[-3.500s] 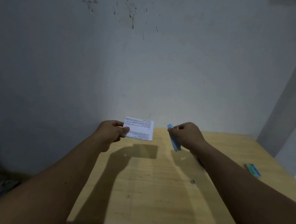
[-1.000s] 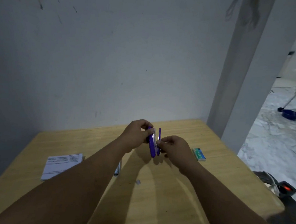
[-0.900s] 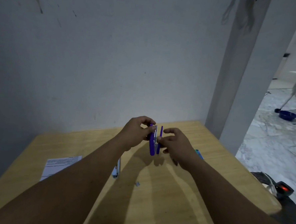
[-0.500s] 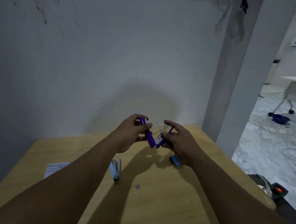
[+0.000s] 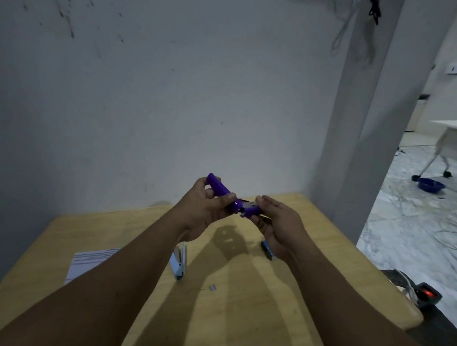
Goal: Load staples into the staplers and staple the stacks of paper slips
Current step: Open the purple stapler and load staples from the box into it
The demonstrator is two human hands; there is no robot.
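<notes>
Gripping the purple stapler (image 5: 221, 189) w/ my left hand (image 5: 202, 211), I had thumb across its top cover and fingers curled round the far side, so the cover stuck up and back toward the wall. My right hand (image 5: 277, 224) cupped the stapler's lower half from below, palm up, fingers curled under it, thumb lying along the near side. Stapler was swung open at the hinge, metal magazine showing betw. the two hands; couldn't tell if staples were in it. Both hands were raised above the table (image 5: 239, 320), over its far middle, near the back edge.

On the table: a light-blue stapler (image 5: 179, 263) lay open in a V just beside my left forearm, abt mid-table. A stack of paper slips (image 5: 88, 263) sat toward the left edge, partly hidden by that forearm. A small blue box (image 5: 266, 250) lay under my right wrist, toward the right side. A tiny strip of staples (image 5: 213, 287) lay loose betw. my forearms, nearer the front edge. Off the right edge, a dark device w/ a red light (image 5: 427, 294) sat lower down.
</notes>
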